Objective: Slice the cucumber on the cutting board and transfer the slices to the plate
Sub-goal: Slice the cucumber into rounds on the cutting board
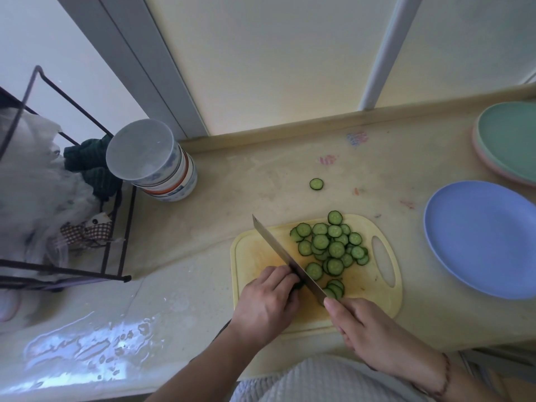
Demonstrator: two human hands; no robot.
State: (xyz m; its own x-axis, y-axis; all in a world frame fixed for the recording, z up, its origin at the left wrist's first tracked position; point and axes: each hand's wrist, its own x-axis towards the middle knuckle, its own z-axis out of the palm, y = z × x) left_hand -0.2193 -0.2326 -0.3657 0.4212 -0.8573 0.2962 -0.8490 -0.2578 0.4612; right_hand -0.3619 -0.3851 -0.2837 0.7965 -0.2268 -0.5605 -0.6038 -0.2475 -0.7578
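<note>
Two hands on the pale yellow plastic cutting board (385, 300) — left hand (265, 303) curled over a short dark green cucumber stub (298, 285), fingertips pinning it at the board's near-left part; right hand (374, 335) wrapped round the handle of a long steel kitchen knife (285, 256), handle itself hidden in the grip. Blade runs diagonally from near-right to far-left, its edge right against the left fingers and the stub. Heap of round green cucumber slices (330, 248) lies on the board's right half, just right of the blade; a few more slices sit near the blade's heel. One stray cucumber slice (316, 184) is off the board, on the beige countertop (261, 175) on the far side. Round blue plate (481, 239) sits right of the board, apart from it, no slices on it. Green plate stacked on a pink one (507, 143) at far right. Stack of bowls under a translucent lid (150, 161) far left, beside a black wire rack (116, 227). Water pooled on the counter at near left.
</note>
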